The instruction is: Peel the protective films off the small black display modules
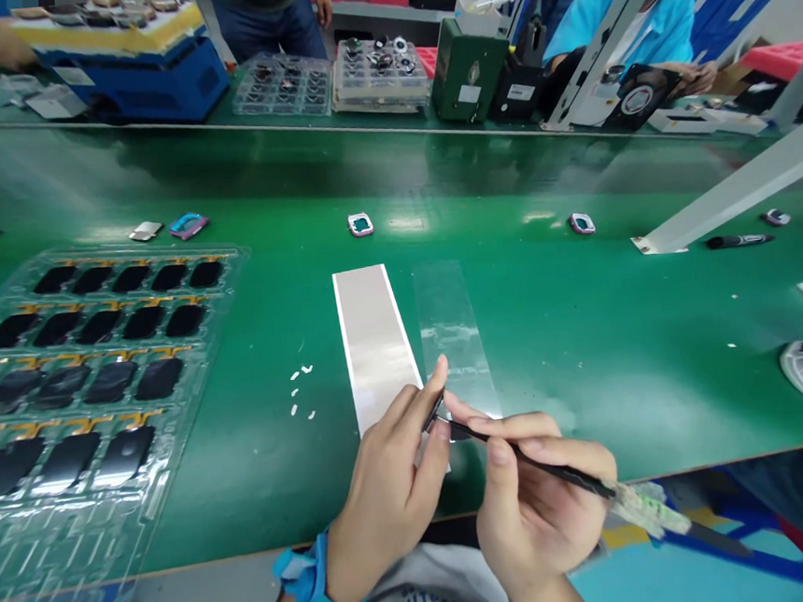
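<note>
My right hand (538,504) pinches black tweezers (527,454), whose tip meets a small dark part (436,415) at my left fingertips. My left hand (386,490), with a blue wrist strap (306,586), seems to hold that part, though the fingers hide most of it. Just beyond my hands lie a silvery film strip (375,341) and a clear film strip (453,334). To the left, a clear plastic tray (98,365) holds rows of black display modules with gold flex tails. Small pink-framed parts (360,224) lie farther out on the green mat.
The green bench mat (552,344) has a front edge beneath my hands. A marker (739,240) and a grey frame post (736,187) stand right. Beyond them are a blue machine (142,71), parts trays (380,76), a green case (469,65) and two co-workers (620,29).
</note>
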### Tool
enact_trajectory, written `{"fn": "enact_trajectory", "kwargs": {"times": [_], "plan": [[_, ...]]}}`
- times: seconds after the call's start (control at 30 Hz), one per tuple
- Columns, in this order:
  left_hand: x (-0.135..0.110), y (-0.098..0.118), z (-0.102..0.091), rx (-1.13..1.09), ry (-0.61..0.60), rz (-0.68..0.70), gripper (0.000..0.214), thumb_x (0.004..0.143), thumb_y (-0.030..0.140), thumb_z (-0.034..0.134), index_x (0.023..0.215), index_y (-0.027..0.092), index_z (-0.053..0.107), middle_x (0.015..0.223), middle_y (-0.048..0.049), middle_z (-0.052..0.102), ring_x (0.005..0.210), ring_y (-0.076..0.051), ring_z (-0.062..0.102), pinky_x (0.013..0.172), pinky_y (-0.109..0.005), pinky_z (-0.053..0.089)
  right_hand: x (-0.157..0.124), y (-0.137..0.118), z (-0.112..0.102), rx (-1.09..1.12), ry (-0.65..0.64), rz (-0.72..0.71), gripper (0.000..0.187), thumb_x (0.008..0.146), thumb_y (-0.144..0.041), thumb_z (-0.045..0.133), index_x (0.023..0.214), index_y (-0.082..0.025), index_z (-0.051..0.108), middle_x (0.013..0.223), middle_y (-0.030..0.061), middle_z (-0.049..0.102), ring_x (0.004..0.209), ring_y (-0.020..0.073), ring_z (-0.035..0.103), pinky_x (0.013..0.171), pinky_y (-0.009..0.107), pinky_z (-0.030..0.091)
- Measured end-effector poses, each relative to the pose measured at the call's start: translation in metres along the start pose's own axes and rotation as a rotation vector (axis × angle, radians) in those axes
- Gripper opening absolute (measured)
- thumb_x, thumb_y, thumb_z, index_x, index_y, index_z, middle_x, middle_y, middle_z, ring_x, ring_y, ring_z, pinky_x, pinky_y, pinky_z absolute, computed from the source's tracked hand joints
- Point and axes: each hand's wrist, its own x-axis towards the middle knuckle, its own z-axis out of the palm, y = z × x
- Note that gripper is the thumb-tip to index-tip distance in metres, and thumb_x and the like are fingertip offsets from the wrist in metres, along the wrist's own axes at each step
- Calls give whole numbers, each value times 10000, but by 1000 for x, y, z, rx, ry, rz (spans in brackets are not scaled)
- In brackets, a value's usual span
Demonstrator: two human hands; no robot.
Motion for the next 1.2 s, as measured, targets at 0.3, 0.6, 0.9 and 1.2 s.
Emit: {"fn": "enact_trajectory", "kwargs": {"times": [0.3, 0.6, 0.9, 1.2], "plan": [[1, 2, -1, -25, -10, -15, 496, 1041, 278, 332, 1537, 290, 313, 1056, -63, 587, 912, -195, 579, 877, -327, 485, -2, 3, -1, -22, 7, 22, 292, 894, 30, 521, 1041, -220, 484, 934, 35, 696, 930, 214, 744, 783, 424, 678], [0, 0, 0, 24, 12, -37, 504, 1038, 273, 324, 1540, 316, 300, 1075, -63, 594, 919, -208, 591, 871, -351, 487, 0, 4, -1, -6, -11, 32, 295, 883, 50, 526, 1030, -203, 483, 929, 33, 689, 938, 196, 739, 804, 406, 674], [0, 0, -1, 41, 1, -52, 513, 1030, 264, 327, 1541, 298, 300, 1040, -59, 575, 902, -208, 585, 823, -339, 482, -2, 4, -5, -36, -28, 7, 316, 864, 59, 543, 1040, -200, 498, 953, 46, 700, 952, 209, 737, 829, 424, 667], [0, -1, -1, 21, -4, -26, 509, 1029, 266, 337, 1537, 273, 315, 1050, -61, 579, 939, -204, 586, 841, -330, 478, 0, 4, -6, -11, -45, 27, 303, 865, 63, 531, 1021, -195, 508, 939, 44, 702, 949, 212, 737, 833, 430, 665]]}}
